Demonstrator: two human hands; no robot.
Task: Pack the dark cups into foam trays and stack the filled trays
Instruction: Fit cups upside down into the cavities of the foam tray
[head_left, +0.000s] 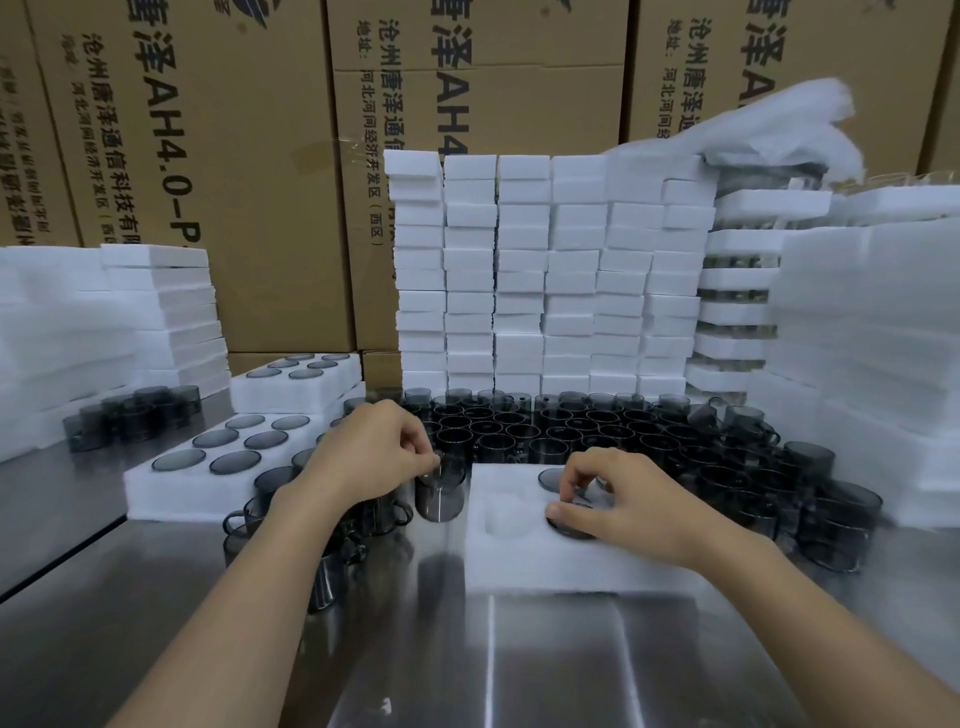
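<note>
smoky dark cups (545, 436), white foam trays (524, 561), brown cartons (249, 171), silver table (156, 597)

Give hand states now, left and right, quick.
Left hand: closed, pinching the rim of a dark cup just left of the foam tray.
Right hand: closed on a second cup, at a tray pocket.

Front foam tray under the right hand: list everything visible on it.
The front foam tray is a thick white rectangular slab of soft-looking foam with round pockets cut into its top. It lies flat on the shiny metal table. The near-left pocket is empty, and a cup base shows in a far one. The right hand rests on it, fingers gripping a dark cup seated in a pocket. That hand and arm hide its right part.
</note>
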